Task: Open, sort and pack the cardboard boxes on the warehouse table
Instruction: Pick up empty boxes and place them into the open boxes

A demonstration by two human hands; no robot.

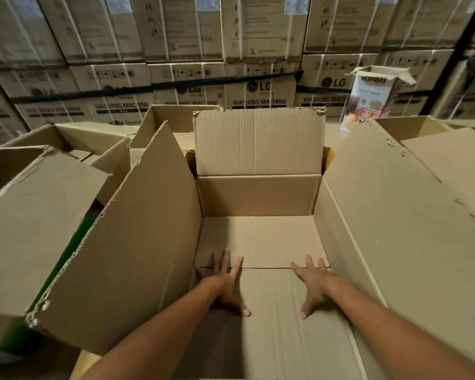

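While both my arms reach down into it, the big cardboard box point(258, 196) sits straight in front of me with its mouth facing up. Its long axis runs away from me towards the back wall, with the two long flaps on the sides. The left flap point(135, 229) stands steeply and leans outward, the right flap point(395, 215) has fallen further open, and the short far flap point(258, 141) stands nearly upright with its corrugated inner face towards me.

My left hand point(226, 281) lies palm down on the box floor. Its fingers are straight and spread, and their tips cross the seam point(266, 267) that runs left to right between the two bottom flaps. My right hand point(314, 283) lies flat in the same way, just right of centre, with its fingertips at that seam. Neither hand grasps anything. Both are released and pressing on the cardboard, and my thumbs point in towards each other.

Other open boxes point(39, 215) crowd in close on my left, and one more point(436, 149) lies just beyond the right flap. Further back on the right stands a printed carton point(370, 97), upright with its top flaps open. Behind everything rises a stack of washing-machine cartons point(258, 89).
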